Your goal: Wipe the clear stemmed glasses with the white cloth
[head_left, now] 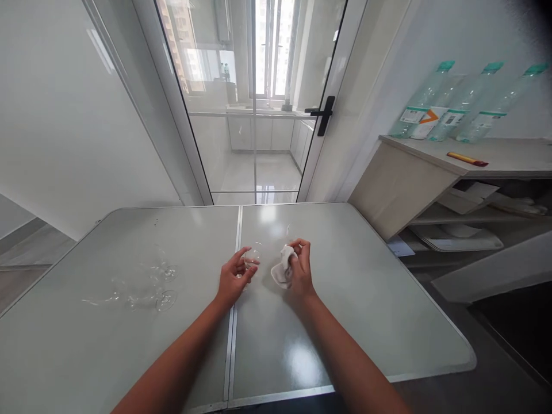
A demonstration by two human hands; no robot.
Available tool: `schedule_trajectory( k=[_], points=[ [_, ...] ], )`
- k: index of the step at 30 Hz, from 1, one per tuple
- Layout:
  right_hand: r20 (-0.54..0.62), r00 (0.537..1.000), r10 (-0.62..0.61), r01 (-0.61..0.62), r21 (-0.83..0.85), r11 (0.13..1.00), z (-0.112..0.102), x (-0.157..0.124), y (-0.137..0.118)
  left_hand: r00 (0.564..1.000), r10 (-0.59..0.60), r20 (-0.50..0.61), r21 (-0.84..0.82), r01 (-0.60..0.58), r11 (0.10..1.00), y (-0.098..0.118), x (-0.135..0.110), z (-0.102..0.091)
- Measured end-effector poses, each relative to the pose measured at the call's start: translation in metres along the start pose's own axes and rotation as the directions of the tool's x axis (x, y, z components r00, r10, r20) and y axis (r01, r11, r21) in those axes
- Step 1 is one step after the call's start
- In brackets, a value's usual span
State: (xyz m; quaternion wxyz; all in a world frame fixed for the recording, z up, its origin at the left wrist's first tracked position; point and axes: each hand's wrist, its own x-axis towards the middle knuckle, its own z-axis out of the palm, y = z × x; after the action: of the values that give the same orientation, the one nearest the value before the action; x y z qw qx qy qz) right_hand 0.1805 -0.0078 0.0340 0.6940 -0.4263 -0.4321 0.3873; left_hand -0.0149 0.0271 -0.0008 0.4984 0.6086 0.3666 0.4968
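My left hand (235,275) is curled around a clear glass (255,250), which looks like a wine glass; its lower part is partly hidden by my fingers. In my right hand (302,268) a bunched white cloth (282,269) is pinched, its loose end hanging toward the glass. A small gap separates cloth and glass. Just beyond my right hand another faint clear shape, perhaps glass, stands on the table. Several clear stemmed glasses (166,299) lie on their sides to the left, their outlines faint against the pale tabletop.
The pale table (366,322) has a metal seam down its middle and metal edging. A glass door (254,155) with a black handle (322,115) is behind it. To the right, a shelf unit (414,158) bears several plastic bottles (457,115) and a yellow-red packet (466,159).
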Motion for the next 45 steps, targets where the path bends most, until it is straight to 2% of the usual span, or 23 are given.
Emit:
schedule_trajectory(
  k=[2,4,7,11,14,17,19,22,25,28,30,31,34,38,41,43,45],
  points=[
    [0.007,0.997,-0.082,0.082,-0.088,0.993,0.0,0.002,-0.001,0.994,0.051,0.099,0.137,-0.064,0.988,-0.003,-0.003,0.002],
    [0.079,0.979,-0.186,0.197,-0.175,0.965,-0.001,0.004,-0.004,0.981,0.094,0.172,0.225,-0.132,0.965,-0.006,-0.005,0.004],
    [0.239,0.932,-0.272,0.337,-0.296,0.894,-0.004,0.006,-0.007,0.98,0.148,0.13,0.265,-0.178,0.948,-0.006,-0.005,0.003],
    [0.426,0.878,-0.218,0.379,-0.342,0.86,-0.006,0.009,-0.002,0.984,0.151,0.094,0.302,-0.173,0.937,-0.004,-0.004,0.001],
    [0.449,0.883,-0.134,0.327,-0.385,0.863,-0.008,0.009,0.002,0.971,0.224,0.081,0.416,-0.237,0.878,-0.006,-0.005,0.003],
    [0.337,0.934,-0.119,0.26,-0.414,0.872,-0.011,0.008,0.0,0.922,0.366,0.126,0.551,-0.371,0.747,-0.01,-0.007,0.004],
    [0.249,0.96,-0.13,0.223,-0.396,0.891,-0.013,0.007,-0.002,0.893,0.42,0.16,0.605,-0.425,0.674,-0.011,-0.008,0.003],
    [0.208,0.967,-0.148,0.222,-0.397,0.891,-0.018,0.008,-0.005,0.891,0.43,0.146,0.633,-0.418,0.651,-0.009,-0.009,-0.002],
    [0.341,0.929,-0.148,0.284,-0.393,0.875,-0.022,0.012,-0.005,0.912,0.391,0.126,0.616,-0.38,0.689,-0.004,-0.009,-0.007],
    [0.559,0.829,-0.03,0.249,-0.32,0.914,-0.026,0.017,-0.005,0.92,0.356,0.163,0.606,-0.378,0.7,0.0,-0.008,-0.01],
    [0.649,0.759,0.049,0.195,-0.299,0.934,-0.027,0.018,-0.006,0.918,0.353,0.18,0.623,-0.384,0.681,0.002,-0.007,-0.013],
    [0.667,0.741,0.081,0.174,-0.306,0.936,-0.027,0.018,-0.006,0.916,0.354,0.188,0.633,-0.388,0.67,0.004,-0.006,-0.014],
    [0.645,0.746,0.163,0.096,-0.348,0.933,-0.026,0.015,-0.008,0.907,0.338,0.25,0.649,-0.417,0.637,0.008,-0.004,-0.017],
    [0.566,0.765,0.307,-0.162,-0.293,0.942,-0.025,0.013,-0.006,0.894,0.318,0.314,0.651,-0.447,0.614,0.012,-0.003,-0.018],
    [0.475,0.789,0.389,-0.316,-0.229,0.921,-0.028,0.014,-0.004,0.909,0.294,0.295,0.625,-0.417,0.66,0.01,-0.004,-0.015],
    [0.496,0.772,0.398,-0.323,-0.234,0.917,-0.03,0.015,-0.005,0.93,0.253,0.266,0.583,-0.365,0.726,0.008,-0.005,-0.013],
    [0.585,0.715,0.383,-0.264,-0.282,0.922,-0.032,0.016,-0.009,0.948,0.185,0.259,0.51,-0.297,0.807,0.008,-0.006,-0.012]
  ],
)
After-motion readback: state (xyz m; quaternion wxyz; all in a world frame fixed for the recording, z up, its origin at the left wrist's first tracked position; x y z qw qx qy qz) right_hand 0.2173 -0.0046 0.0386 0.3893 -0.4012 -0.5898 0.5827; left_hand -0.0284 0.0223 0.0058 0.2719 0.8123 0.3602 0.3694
